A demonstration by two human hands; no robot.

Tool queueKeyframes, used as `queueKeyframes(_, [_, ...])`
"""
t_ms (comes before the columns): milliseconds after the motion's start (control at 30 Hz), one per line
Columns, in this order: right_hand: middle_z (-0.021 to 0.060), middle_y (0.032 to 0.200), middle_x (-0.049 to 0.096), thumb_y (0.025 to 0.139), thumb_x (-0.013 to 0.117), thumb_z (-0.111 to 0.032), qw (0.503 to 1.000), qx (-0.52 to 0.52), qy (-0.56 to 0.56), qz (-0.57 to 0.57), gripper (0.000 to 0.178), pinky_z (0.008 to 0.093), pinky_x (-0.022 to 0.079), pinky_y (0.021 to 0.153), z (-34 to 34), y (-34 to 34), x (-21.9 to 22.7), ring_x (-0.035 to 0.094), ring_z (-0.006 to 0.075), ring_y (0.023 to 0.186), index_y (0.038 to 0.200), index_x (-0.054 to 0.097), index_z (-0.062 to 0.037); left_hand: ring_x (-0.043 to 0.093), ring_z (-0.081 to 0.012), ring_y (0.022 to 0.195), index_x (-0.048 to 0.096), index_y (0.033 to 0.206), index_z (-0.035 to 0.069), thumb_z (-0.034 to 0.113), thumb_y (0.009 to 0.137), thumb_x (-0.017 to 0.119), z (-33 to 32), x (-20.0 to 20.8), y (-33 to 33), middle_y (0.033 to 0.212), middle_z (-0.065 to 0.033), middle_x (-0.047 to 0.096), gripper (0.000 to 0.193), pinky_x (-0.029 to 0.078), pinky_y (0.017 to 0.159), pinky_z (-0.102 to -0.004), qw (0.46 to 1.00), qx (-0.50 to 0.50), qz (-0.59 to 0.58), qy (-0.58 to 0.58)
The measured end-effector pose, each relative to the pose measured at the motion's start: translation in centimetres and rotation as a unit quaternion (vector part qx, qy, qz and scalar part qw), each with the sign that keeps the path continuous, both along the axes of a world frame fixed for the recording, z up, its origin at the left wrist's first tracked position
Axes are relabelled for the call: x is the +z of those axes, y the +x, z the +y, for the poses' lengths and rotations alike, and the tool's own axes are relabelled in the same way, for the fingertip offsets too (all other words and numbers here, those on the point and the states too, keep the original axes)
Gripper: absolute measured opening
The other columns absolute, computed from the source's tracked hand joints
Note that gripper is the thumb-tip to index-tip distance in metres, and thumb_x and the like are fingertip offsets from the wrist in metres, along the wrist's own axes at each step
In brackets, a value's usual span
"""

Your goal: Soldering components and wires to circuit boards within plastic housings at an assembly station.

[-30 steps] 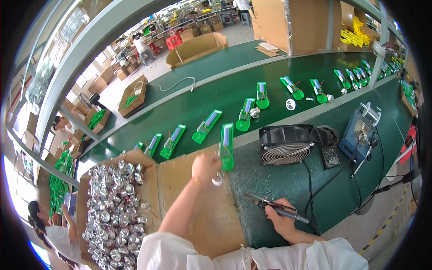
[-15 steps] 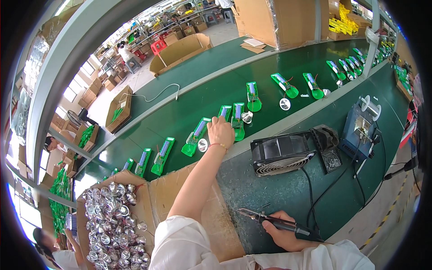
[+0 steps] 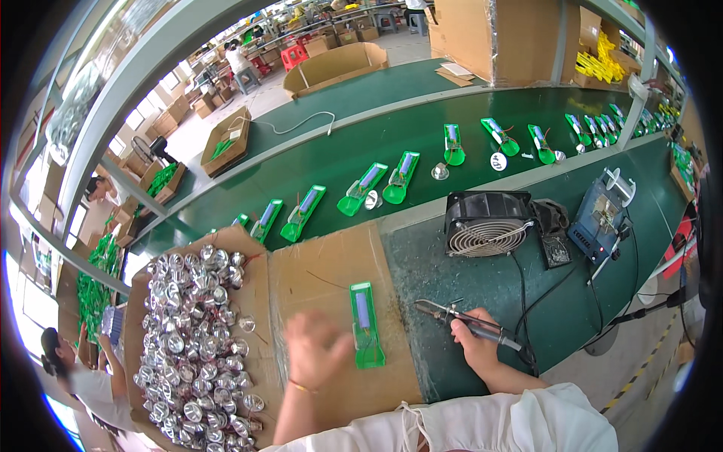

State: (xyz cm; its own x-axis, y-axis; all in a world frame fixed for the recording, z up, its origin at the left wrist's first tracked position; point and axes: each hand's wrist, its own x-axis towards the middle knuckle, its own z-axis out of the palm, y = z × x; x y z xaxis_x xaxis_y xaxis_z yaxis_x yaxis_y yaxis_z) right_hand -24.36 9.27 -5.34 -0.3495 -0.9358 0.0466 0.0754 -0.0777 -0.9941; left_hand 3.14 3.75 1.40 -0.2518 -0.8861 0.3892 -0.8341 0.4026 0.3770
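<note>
On the cardboard sheet (image 3: 324, 264) in front of me lies a green plastic flashlight housing (image 3: 369, 349), with a blue-violet cylindrical battery in its upper part and a thin wire off its top. Just left of it is my left hand (image 3: 312, 350), blurred by motion, thumb apart from the fingers and nothing seen in it. My right hand (image 3: 479, 343) grips a soldering iron (image 3: 468, 322), its tip pointing left over the green bench. Left of the cardboard, a carton (image 3: 260, 301) is heaped with shiny reflector cups (image 3: 188, 346) with wires.
Similar green housings (image 3: 304, 214), some with reflectors beside them, line the green conveyor (image 3: 248, 188) beyond. A black fan (image 3: 488, 224) and a blue soldering machine with a wire spool (image 3: 601, 218) stand on the right, cables trailing. A grey post (image 3: 636, 105) rises at the far right.
My left hand has come back from the conveyor to the cardboard, where a green housing now lies. The right hand still holds the soldering iron. The view has shifted.
</note>
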Motion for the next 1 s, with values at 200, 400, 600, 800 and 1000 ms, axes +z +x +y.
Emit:
queueKeyframes(200, [0.005,0.068,0.059,0.08,0.066,-0.014,1.0,0.014,-0.006,-0.016,0.018,0.022,0.044,0.051,0.0,0.7,-0.7,0.054,0.0078,0.057,0.082,0.053,-0.0019,0.017,-0.0412,0.132,0.04,0.135,0.021,0.064,0.07,0.059,-7.7,5.5,21.0,0.144,-0.0146,0.022,0.08,0.021,0.091,-0.0735,0.812,0.568,-0.133,-0.03])
queueKeyframes(400, [0.0052,0.069,0.06,0.08,0.067,-0.012,1.0,-0.007,-0.021,-0.021,0.016,0.0218,0.045,0.05,0.0,0.1,-1.0,0.054,0.0078,0.057,0.083,0.054,-0.0018,0.039,-0.0342,0.125,0.033,0.136,0.001,0.071,0.061,0.06,-3.9,5.9,28.4,0.134,-0.0208,0.042,0.106,0.03,0.103,-0.0402,0.807,0.521,-0.104,0.257])
queueKeyframes(600, [0.0054,0.069,0.059,0.08,0.067,-0.012,0.999,0.002,-0.034,-0.034,0.017,0.0219,0.044,0.05,0.1,0.4,-0.7,0.054,0.0081,0.057,0.082,0.054,-0.0015,0.048,-0.0324,0.117,0.045,0.128,0.005,0.061,0.061,0.069,-2.2,6.0,30.6,0.125,-0.0201,0.051,0.09,0.037,0.098,-0.038,0.889,0.384,-0.039,0.246])
queueKeyframes(800, [0.0053,0.068,0.058,0.08,0.066,-0.012,0.999,0.003,-0.008,-0.047,0.016,0.0209,0.044,0.05,0.0,0.4,-0.1,0.054,0.0081,0.057,0.081,0.054,-0.0015,0.053,-0.0353,0.107,0.039,0.127,0.013,0.054,0.063,0.07,-1.3,6.2,26.1,0.116,-0.0231,0.055,0.082,0.042,0.088,-0.0384,0.89,0.362,0.002,0.275])
queueKeyframes(1000, [0.0049,0.068,0.057,0.081,0.066,-0.013,0.999,0.019,-0.02,-0.04,0.017,0.0206,0.044,0.051,0.2,0.2,-0.7,0.053,0.0078,0.058,0.083,0.054,-0.0014,0.046,-0.0332,0.115,0.037,0.131,0.013,0.049,0.063,0.072,0.6,4.3,16.0,0.121,-0.015,0.052,0.085,0.029,0.098,-0.0484,0.949,0.222,-0.103,0.199])
